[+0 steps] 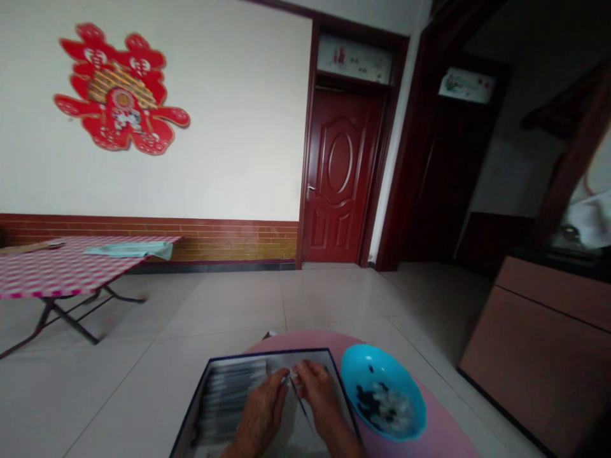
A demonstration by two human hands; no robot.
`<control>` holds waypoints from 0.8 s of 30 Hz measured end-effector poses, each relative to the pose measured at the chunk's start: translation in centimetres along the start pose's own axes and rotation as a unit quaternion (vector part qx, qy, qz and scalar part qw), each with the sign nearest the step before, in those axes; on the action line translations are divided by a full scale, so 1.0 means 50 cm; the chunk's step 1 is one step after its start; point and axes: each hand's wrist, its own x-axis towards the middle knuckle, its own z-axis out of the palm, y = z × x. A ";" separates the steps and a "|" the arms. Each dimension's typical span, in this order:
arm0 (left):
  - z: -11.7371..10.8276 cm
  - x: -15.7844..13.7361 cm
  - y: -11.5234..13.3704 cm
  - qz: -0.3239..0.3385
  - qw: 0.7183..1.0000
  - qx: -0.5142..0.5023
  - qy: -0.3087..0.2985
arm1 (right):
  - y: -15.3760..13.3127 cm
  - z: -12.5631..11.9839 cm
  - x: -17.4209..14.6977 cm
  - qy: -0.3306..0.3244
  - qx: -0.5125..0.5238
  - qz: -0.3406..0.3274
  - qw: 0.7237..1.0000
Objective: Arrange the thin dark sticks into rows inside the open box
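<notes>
My left hand (pixel 262 407) and my right hand (pixel 317 388) meet fingertip to fingertip over a shallow dark-rimmed box (pixel 210 360). Both are closed in a pinch around the upper end of a thin dark rod (pixel 301 406), which slants down between them. A small whitish bit shows at the fingertips, too small to name. To the left of my left hand, a stack of thin dark rods in clear wrapping (pixel 229 397) lies in the box, blurred. Right of my right hand stands a blue bowl (pixel 353 357) with small black pieces (pixel 367 402) and translucent whitish pieces (pixel 396 410).
The box and bowl rest on a round pink table (pixel 442 423). At the left is a folding table with a checked cover (pixel 62 264) and a pale green cloth (pixel 133 249). A brown cabinet (pixel 539 343) stands at the right. Beyond the tiled floor is a red door (pixel 341 172).
</notes>
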 end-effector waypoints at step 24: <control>0.013 -0.013 -0.025 -0.003 1.000 0.009 -0.009 | -0.124 -0.379 0.101 0.047 -0.599 -0.096 0.794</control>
